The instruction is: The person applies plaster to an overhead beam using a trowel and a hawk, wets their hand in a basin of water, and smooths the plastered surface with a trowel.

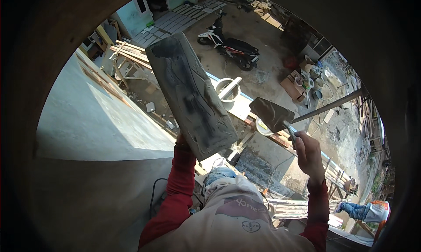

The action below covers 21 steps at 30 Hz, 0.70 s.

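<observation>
A long grey rectangular slab (188, 94), its upper face smeared with dark wet mortar, is held up at a tilt in front of me. My left hand (181, 140) grips it at the near left edge; most of the fingers are hidden beneath. To the right, my right hand (309, 153) is closed around the handle of a trowel (272, 115). The trowel's broad grey blade points up and left, apart from the slab. A thin smear of mortar shows on the blade.
A bucket (228, 89) with a pale stick across it stands on a plank platform beyond the slab. A smooth plastered wall (105, 120) rises at left. Below are a parked motorbike (232, 48), stacked timber (131, 54) and a person (366, 211) at lower right.
</observation>
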Each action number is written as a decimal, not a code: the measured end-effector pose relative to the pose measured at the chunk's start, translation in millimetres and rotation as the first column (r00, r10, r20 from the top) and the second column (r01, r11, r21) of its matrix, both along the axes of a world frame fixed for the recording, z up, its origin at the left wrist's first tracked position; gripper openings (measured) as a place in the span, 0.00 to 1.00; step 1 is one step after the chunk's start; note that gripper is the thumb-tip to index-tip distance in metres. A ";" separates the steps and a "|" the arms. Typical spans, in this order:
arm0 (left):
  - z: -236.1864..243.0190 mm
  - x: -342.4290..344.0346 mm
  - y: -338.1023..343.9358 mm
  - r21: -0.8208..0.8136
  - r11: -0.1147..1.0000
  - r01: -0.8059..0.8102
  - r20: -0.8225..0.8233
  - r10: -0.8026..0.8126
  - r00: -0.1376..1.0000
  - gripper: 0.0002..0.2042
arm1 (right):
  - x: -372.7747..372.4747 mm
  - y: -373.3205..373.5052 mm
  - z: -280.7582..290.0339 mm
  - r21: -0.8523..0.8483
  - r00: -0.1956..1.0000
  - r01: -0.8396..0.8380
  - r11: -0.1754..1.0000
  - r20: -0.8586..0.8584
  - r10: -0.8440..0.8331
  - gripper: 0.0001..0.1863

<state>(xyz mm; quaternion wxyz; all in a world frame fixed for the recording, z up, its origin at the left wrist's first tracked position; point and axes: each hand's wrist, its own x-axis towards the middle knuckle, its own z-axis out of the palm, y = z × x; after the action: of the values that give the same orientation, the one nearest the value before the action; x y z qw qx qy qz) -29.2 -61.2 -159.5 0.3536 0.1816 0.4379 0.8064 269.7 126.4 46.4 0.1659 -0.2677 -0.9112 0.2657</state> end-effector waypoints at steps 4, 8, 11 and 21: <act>-3.3 8.0 -13.9 -0.020 0.998 -0.056 -0.032 0.056 0.998 0.23 | -24.1 -26.7 -39.6 0.388 0.969 -0.079 0.918 -0.185 0.162 0.19; 5.5 -1.4 -9.4 -0.074 0.991 -0.107 -0.209 0.090 0.974 0.23 | -52.4 -12.2 -81.0 0.614 0.903 0.036 0.788 -0.357 0.237 0.20; 18.0 -18.2 -1.7 -0.238 0.938 -0.250 -0.611 0.055 0.790 0.23 | -89.1 2.6 -80.3 0.622 0.830 0.106 0.776 -0.485 0.276 0.17; -1.6 6.7 -80.3 -0.298 0.608 -0.736 -0.864 -0.499 -0.063 0.22 | -276.0 -15.4 30.1 -0.025 0.464 -0.171 0.985 -0.884 0.058 0.10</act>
<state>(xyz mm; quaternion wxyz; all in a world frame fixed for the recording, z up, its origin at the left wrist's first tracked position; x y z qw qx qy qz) -22.5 -141.6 -161.1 -0.1382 0.4779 0.8542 0.1510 -6.3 111.0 76.4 0.5769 -0.0402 -0.6960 0.4256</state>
